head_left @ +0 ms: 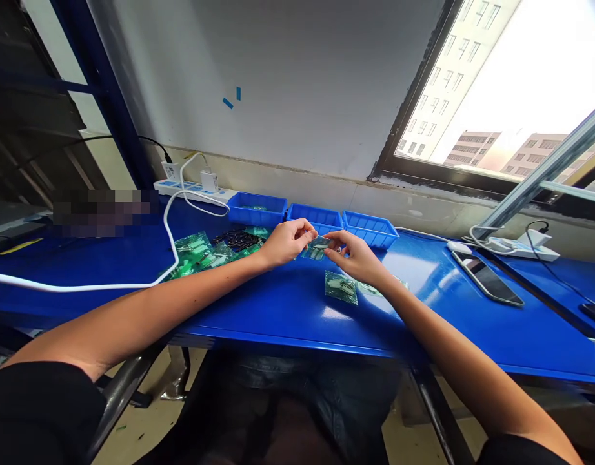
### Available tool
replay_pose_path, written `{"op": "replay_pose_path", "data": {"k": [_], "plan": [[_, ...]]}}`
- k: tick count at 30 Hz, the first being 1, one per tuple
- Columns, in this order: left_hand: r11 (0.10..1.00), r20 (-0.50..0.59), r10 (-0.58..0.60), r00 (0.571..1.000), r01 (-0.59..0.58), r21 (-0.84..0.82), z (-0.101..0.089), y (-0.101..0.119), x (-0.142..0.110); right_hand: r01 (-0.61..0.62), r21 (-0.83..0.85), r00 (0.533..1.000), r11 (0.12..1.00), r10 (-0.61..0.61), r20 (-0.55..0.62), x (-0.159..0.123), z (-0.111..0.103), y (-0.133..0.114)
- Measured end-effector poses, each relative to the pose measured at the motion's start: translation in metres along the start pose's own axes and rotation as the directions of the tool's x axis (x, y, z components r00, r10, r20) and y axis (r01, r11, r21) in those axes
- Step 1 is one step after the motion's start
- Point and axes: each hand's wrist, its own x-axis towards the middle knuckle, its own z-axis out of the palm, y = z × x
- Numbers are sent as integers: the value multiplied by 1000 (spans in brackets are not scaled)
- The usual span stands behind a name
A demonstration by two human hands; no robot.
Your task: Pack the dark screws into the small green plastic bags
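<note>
Between my two hands, a small clear-green plastic bag [315, 248] with small parts inside is held above the blue table. My left hand [288, 242] pinches its upper left edge between thumb and fingers. At the bag's right side, my right hand [352, 254] grips it with thumb and forefinger. Another filled bag [341, 287] lies flat on the table just below my right hand, with a further bag [369, 289] partly hidden behind my right wrist. To the left of my left hand lie several filled green bags [193, 248] beside a pile of small dark parts [237, 240].
Three blue bins stand along the wall: a left bin [257, 205], a middle bin [314, 215] and a right bin [372, 227]. A white cable [168, 226] crosses the table's left side from a power strip [193, 192]. At right lies a phone [488, 279], near another power strip [520, 248].
</note>
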Motion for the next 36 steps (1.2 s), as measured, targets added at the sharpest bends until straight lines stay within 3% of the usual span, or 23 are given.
{"op": "replay_pose_path", "data": {"k": [4, 10, 18, 25, 36], "plan": [[992, 14, -55, 998, 56, -111, 1, -1, 0, -89, 135, 996, 987, 90, -5, 1, 2, 1], [954, 9, -131, 991, 128, -270, 1, -1, 1, -66, 229, 997, 971, 75, -28, 1, -1, 2], [898, -11, -225, 974, 203, -389, 4, 4, 0, -117, 294, 993, 949, 111, 38, -1, 1, -1], [866, 34, -270, 962, 258, -429, 7, 13, -5, -262, 518, 965, 815, 220, 142, -3, 2, -16], [782, 78, -323, 943, 312, -539, 12, 13, -7, -213, 603, 971, 769, 237, 40, -2, 6, -14]]}}
